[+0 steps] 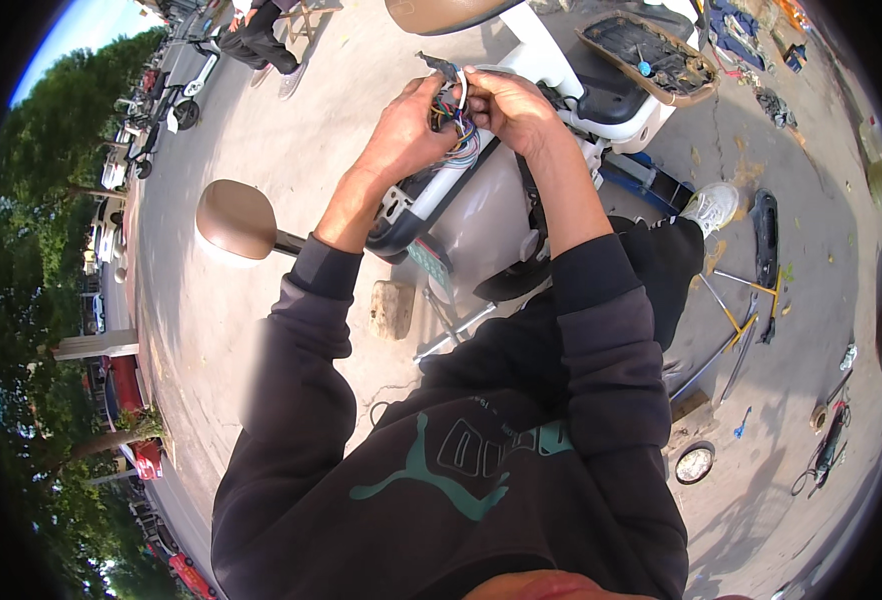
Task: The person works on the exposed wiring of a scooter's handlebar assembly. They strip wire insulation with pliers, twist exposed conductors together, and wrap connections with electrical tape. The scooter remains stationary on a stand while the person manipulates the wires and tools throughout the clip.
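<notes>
The wires (pixel 469 142) are at the top middle of the frame, a messy bunch of many colours above the front of the pale scooter (pixel 481 220). The left hand (pixel 408 132) is curled round the bunch, with its thumb on the near side. Some of its fingers are hidden, so I cannot tell how tight it holds. The right hand (pixel 509 108) is just beside it, pinching a white strip (pixel 463 88) with its fingertips bent in.

The hands have little room between them. The scooter's white edge runs close below. To the left, the pale ground (pixel 291 130) gives the left arm wide room, down to a round brown mirror (pixel 236 218) at middle left. On the right, a dirty tray (pixel 616 38) sits near the right hand, at upper right. A wood block (pixel 392 309) lies below the left hand.
</notes>
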Demonstrator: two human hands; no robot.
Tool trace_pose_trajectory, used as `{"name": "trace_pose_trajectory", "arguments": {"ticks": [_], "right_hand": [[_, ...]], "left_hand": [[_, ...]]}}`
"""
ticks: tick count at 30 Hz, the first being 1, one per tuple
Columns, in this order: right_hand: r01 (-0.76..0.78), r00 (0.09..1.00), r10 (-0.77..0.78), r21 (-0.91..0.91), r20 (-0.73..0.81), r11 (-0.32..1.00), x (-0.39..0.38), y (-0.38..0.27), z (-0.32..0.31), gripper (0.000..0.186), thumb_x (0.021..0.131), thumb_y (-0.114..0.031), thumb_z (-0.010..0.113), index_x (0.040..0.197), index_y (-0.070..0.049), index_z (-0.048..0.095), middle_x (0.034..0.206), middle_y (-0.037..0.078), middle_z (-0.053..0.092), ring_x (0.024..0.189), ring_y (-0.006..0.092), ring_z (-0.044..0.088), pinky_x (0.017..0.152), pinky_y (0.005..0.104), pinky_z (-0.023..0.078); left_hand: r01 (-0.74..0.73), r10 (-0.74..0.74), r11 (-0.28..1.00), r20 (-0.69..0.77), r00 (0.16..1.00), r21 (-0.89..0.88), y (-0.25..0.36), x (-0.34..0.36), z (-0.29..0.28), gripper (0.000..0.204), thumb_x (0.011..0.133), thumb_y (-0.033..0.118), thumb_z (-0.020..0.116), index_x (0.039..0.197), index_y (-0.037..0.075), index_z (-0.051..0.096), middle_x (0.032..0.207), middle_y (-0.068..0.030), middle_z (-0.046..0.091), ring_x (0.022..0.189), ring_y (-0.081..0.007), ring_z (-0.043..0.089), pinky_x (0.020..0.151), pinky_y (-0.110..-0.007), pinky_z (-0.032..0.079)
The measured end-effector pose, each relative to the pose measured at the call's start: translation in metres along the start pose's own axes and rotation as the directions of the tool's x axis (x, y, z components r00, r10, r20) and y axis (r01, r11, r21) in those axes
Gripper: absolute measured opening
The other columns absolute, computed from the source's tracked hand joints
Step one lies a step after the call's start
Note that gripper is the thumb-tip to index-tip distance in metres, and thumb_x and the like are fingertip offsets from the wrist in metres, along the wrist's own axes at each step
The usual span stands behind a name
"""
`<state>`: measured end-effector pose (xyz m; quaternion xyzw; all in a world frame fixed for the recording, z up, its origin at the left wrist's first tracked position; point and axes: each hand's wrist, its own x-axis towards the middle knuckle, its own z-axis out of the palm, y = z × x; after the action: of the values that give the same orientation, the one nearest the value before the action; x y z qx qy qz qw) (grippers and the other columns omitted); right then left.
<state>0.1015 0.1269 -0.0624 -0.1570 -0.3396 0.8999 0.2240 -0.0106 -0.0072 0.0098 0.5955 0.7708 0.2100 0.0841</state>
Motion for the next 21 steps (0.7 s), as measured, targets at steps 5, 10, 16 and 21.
{"name": "trace_pose_trajectory", "arguments": {"ticks": [5,10,16,21], "right_hand": [[0.008,0.999,-0.009,-0.022,-0.039,1.000,0.003,-0.001,0.007,0.018,0.098,-0.026,0.073,0.096,-0.007,0.074,0.082,0.001,0.072,0.063,0.0073,0.049,0.057,0.0249,0.041],[0.043,0.978,-0.066,-0.122,-0.196,0.992,0.004,-0.001,0.016,0.020,0.099,-0.026,0.071,0.096,-0.006,0.073,0.081,0.001,0.072,0.068,0.0082,0.060,0.054,0.0259,0.048],[0.082,0.971,-0.122,-0.189,-0.206,0.978,0.009,0.000,0.017,0.024,0.101,-0.032,0.069,0.097,-0.008,0.072,0.081,0.000,0.072,0.069,0.0097,0.063,0.056,0.0267,0.052],[0.104,0.962,-0.146,-0.186,-0.228,0.977,0.016,0.003,0.018,0.023,0.101,-0.030,0.069,0.096,-0.007,0.072,0.079,0.000,0.070,0.065,0.0090,0.061,0.054,0.0253,0.051]], "left_hand": [[-0.079,0.079,0.996,0.004,0.997,0.029,-0.006,0.003,-0.007,0.077,0.076,0.013,0.073,0.148,0.008,0.050,0.138,-0.0199,0.057,0.118,-0.0397,0.065,0.099,-0.043,0.055],[-0.191,0.189,0.981,-0.057,0.980,-0.028,-0.017,0.010,0.001,0.077,0.075,0.009,0.073,0.149,0.007,0.051,0.142,-0.0173,0.055,0.121,-0.0373,0.063,0.101,-0.041,0.053],[-0.018,0.014,0.977,-0.020,1.000,-0.211,-0.015,0.015,0.008,0.063,0.079,0.001,0.069,0.140,0.001,0.055,0.136,-0.0146,0.056,0.128,-0.0283,0.058,0.109,-0.036,0.046],[-0.024,0.027,0.962,0.007,1.000,-0.272,-0.017,0.016,0.004,0.060,0.080,-0.001,0.067,0.139,0.003,0.057,0.139,-0.0127,0.053,0.129,-0.0266,0.057,0.110,-0.035,0.045]]}}
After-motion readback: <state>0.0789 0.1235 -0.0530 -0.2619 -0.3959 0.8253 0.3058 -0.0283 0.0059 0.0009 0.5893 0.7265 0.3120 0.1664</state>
